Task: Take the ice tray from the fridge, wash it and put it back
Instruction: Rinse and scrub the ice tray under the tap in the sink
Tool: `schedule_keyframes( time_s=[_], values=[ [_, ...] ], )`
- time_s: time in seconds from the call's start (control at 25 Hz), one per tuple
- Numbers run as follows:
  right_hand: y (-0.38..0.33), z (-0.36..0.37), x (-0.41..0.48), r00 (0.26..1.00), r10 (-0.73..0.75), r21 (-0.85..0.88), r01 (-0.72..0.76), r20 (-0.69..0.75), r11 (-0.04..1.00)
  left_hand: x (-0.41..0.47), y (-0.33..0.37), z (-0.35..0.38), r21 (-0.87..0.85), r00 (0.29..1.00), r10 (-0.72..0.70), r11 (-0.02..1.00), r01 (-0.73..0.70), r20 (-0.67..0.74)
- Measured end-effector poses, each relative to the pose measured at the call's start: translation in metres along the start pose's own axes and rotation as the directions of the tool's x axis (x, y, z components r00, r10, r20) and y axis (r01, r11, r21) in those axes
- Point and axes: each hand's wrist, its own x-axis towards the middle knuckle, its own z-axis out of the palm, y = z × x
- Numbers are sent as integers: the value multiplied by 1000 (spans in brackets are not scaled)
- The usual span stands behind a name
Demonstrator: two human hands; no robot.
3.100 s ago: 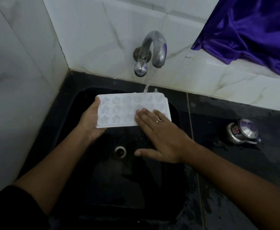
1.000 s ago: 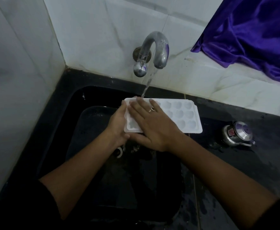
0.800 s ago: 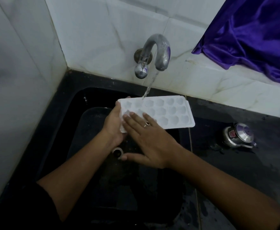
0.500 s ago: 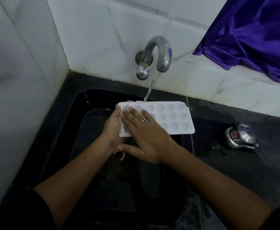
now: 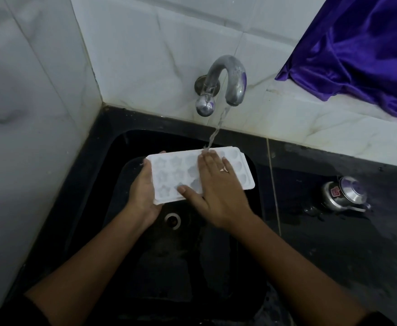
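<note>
A white ice tray (image 5: 169, 177) with star and round moulds is held level over the black sink (image 5: 94, 189), under the stream from the steel tap (image 5: 228, 78). My left hand (image 5: 143, 196) grips the tray's left end from below. My right hand (image 5: 218, 189) lies flat on top of the tray's middle and right part, fingers spread, a ring on one finger. The water lands at my right fingertips near the tray's far edge.
The drain (image 5: 173, 221) shows below the tray. A small steel pot lid or kettle (image 5: 344, 196) sits on the wet black counter at the right. A purple cloth (image 5: 362, 48) hangs at the upper right. White tiled walls close the left and back.
The tray has shifted left, so the stream now hits its right part. My right hand has slid from the tray's left end toward its middle and right.
</note>
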Motion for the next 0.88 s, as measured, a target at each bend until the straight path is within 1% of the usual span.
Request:
schedule_keyframes(
  time_s=[0.08, 0.16, 0.2, 0.28, 0.36, 0.48, 0.56, 0.6, 0.64, 0.68, 0.72, 0.8, 0.88],
  values=[
    [-25, 7, 5, 998, -53, 49, 54, -24, 997, -6, -1, 13, 3, 1000, -25, 1000, 25, -6],
    [-25, 7, 7, 995, -97, 54, 99, -38, 994, -8, 2, 16, 11, 1000, -27, 1000, 27, -6],
    [-15, 5, 7, 995, -86, 44, 88, -51, 995, -7, 5, 11, 6, 1000, -2, 1000, 2, -8],
    [11, 1, 4, 996, 9, 12, -8, -87, 1000, -6, 12, -1, 4, 999, 38, 999, -38, -24],
    [14, 0, 2, 993, 84, -3, -84, -81, 996, -4, 11, -10, 7, 999, 38, 999, -38, -30],
    [-8, 6, 4, 997, 44, 81, -40, -55, 996, -5, 4, -8, -7, 1000, 21, 1000, -21, -19],
    [0, 5, 6, 999, 4, 67, 0, -53, 998, -7, 6, -10, -19, 999, 36, 999, -36, -26],
    [10, 4, 7, 996, 23, 39, -19, -86, 999, -8, 9, -12, -25, 998, 43, 999, -44, -36],
    [18, 2, 7, 990, 75, 15, -73, -120, 997, -9, 13, -13, -15, 998, 52, 998, -53, -44],
    [23, 0, 8, 983, 127, 1, -128, -130, 992, -11, 15, -14, 3, 997, 64, 998, -64, -45],
    [23, 0, 8, 983, 143, -2, -144, -118, 990, -12, 16, -14, 17, 996, 72, 997, -71, -50],
    [19, 3, 6, 995, 71, -3, -71, -72, 997, -15, 15, -10, 19, 996, 67, 998, -66, -58],
    [25, 1, 4, 999, -17, -47, 15, -42, 999, -16, 15, -7, 18, 997, 62, 998, -61, -54]
  ],
)
